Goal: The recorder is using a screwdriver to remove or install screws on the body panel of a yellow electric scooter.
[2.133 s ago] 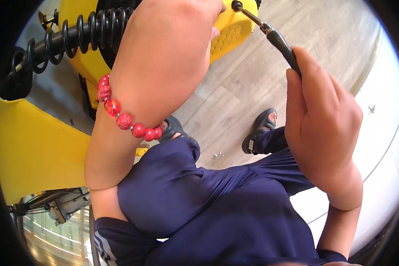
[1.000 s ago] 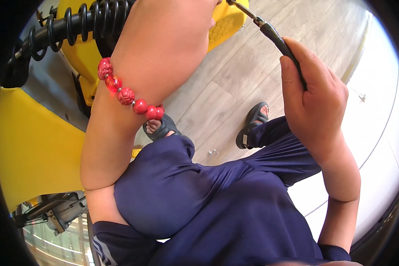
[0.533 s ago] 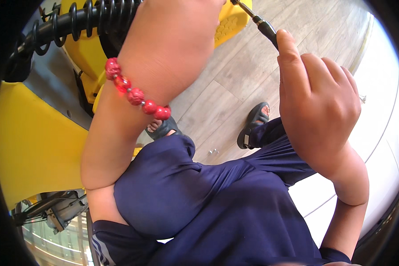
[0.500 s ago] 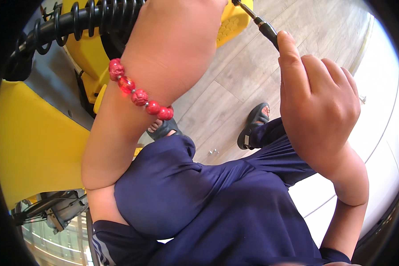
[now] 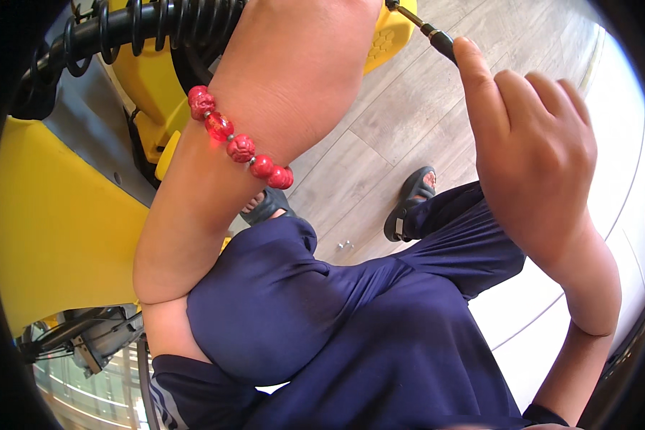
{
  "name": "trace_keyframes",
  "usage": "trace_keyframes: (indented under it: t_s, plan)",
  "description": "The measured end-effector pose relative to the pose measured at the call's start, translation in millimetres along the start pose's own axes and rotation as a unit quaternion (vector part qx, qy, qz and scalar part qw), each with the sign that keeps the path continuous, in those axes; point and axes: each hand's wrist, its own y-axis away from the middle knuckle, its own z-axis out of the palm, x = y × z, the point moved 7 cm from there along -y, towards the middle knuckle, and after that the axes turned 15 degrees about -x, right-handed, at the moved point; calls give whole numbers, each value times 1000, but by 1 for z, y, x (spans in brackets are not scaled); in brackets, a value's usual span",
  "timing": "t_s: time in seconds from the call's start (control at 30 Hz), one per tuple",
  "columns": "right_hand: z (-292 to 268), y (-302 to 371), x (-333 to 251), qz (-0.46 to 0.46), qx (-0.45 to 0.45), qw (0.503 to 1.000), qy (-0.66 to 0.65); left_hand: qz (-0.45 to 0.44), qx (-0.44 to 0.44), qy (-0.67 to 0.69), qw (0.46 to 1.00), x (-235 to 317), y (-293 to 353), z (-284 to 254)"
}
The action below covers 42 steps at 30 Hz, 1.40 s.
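Observation:
My right hand (image 5: 534, 154) is closed round the black handle of a screwdriver (image 5: 437, 41), index finger stretched along it. The metal shaft slants up and left to a small dark part (image 5: 392, 4) at the upper edge, beside a yellow piece (image 5: 393, 41). My left hand (image 5: 308, 54) reaches up past the same yellow piece, and its fingers lie beyond the upper edge, so what they hold or touch is hidden. A red bead bracelet (image 5: 241, 148) circles that wrist.
At the left stand yellow panels (image 5: 64, 229) and a black bar wrapped in a coiled black cable (image 5: 132, 32). Small shiny bits (image 5: 345, 246) lie on the wood-look floor (image 5: 365, 154) near my sandals (image 5: 411, 204). A white surface (image 5: 623, 236) curves along the right.
My right hand has shifted slightly right and upward, and the screwdriver has moved a little to the right with it. My left forearm and bracelet have also shifted slightly right.

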Motion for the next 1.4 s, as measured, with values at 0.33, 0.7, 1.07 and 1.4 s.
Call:
trace_keyframes:
  t_s: [0.33, 0.7, 1.07, 1.4]
  plan:
    - [60, 23, 26, 307, -51, 374, -874, -36, -28, 49, 998, -4, -3, 1]
    - [70, 31, 13, 315, -87, 294, -898, 84, 149, 90, 981, 37, -3, 38]
    - [67, 25, 39, 242, -2, 759, -605, -47, 13, 142, 989, 41, -15, 27]
    - [90, 10, -37, 204, 55, -265, -941, -346, -49, 784, 513, 41, 18, 76]
